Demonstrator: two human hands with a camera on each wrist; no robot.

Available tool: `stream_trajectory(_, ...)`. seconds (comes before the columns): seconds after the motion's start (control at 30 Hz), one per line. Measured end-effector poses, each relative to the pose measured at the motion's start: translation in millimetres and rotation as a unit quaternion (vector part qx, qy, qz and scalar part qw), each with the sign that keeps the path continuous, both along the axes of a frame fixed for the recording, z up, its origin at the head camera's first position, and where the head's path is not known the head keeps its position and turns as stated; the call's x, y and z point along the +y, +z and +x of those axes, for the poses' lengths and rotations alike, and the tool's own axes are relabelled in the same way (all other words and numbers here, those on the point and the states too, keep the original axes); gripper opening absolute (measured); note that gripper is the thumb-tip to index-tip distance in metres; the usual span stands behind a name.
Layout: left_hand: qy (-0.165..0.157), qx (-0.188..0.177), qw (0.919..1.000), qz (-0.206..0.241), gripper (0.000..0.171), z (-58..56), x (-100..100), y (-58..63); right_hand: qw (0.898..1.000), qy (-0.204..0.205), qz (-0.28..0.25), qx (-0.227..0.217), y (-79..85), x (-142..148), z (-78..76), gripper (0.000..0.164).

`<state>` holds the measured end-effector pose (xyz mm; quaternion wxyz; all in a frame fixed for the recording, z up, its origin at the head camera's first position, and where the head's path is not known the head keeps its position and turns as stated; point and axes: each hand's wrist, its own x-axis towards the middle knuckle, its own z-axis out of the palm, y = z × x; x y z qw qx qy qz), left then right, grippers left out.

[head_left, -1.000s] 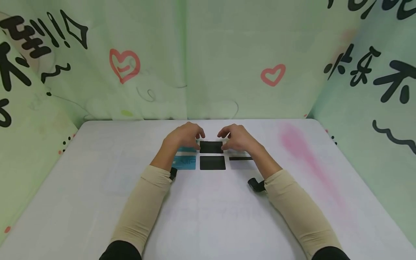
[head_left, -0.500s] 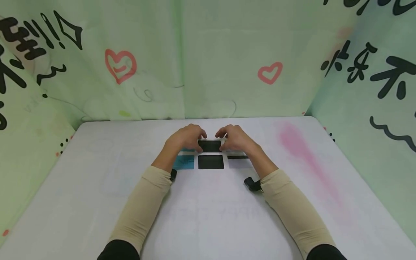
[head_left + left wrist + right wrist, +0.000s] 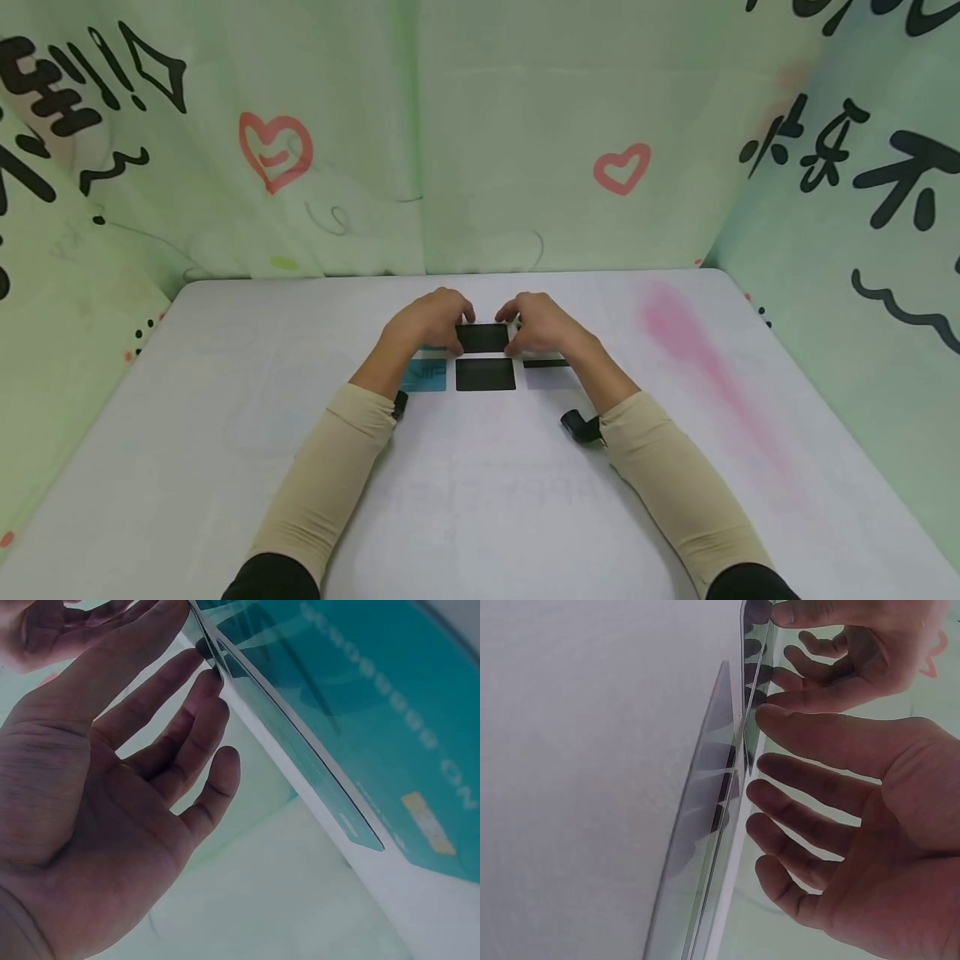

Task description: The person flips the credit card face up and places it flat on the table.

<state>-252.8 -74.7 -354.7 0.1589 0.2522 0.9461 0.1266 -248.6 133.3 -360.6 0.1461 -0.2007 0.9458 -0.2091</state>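
Note:
Two black cards lie in line on the white table, the farther black card [image 3: 482,338] just beyond the nearer black card [image 3: 486,375]. My left hand [image 3: 427,321] is at the farther card's left edge, thumb tip by its near corner. On the opposite edge, my right hand [image 3: 543,323] has its thumb at the near corner. Both hands' fingers are spread and loosely bent, as the left wrist and right wrist views show. Beneath my left hand, a blue card [image 3: 432,347] is mostly hidden. My right hand and forearm cover some of the table behind them.
Nearer me at left lies another blue card [image 3: 424,375], and at right a pale card [image 3: 551,379] with a black stripe. The white table [image 3: 480,500] has a pink smear at right. Green curtains [image 3: 480,167] with drawings enclose it. A black device [image 3: 580,427] sits at my right wrist.
The whole head view has shifted slightly left. Both hands stay at the sides of the farther black card, which keeps its place relative to the nearer one.

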Motion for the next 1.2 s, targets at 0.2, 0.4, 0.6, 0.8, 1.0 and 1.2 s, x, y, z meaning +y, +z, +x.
stream_trajectory(0.2, -0.004, 0.020, 0.9997, -0.015, 0.050, 1.1, 1.7, -0.5, 1.000, 0.002, 0.001, 0.003, -0.2, -1.0, 0.6, 0.058)
stream_trajectory(0.4, -0.001, 0.024, 0.9994, -0.027, 0.052, 1.8, 4.0, -1.1, 1.000, 0.013, -0.002, 0.009, -0.3, -0.3, 1.8, 0.056)
stream_trajectory(0.6, 0.007, 0.019, 0.9996, -0.019, 0.052, 1.4, 3.8, -0.4, 1.000, 0.015, -0.010, 0.014, -0.4, -0.4, 0.5, 0.058)
stream_trajectory(0.8, 0.007, 0.020, 0.9996, -0.020, 0.052, 1.9, 3.1, -0.6, 1.000, 0.007, -0.013, 0.005, -1.2, -1.7, -0.2, 0.062)
stream_trajectory(1.0, 0.012, 0.017, 0.9996, -0.020, 0.052, 0.9, 3.0, 0.2, 1.000, 0.006, -0.009, 0.019, 0.8, -3.0, 0.8, 0.062)
stream_trajectory(1.2, 0.015, 0.009, 0.9997, -0.014, 0.053, 2.2, 1.5, 1.3, 1.000, -0.010, -0.012, 0.017, 2.4, -4.5, 4.0, 0.059)
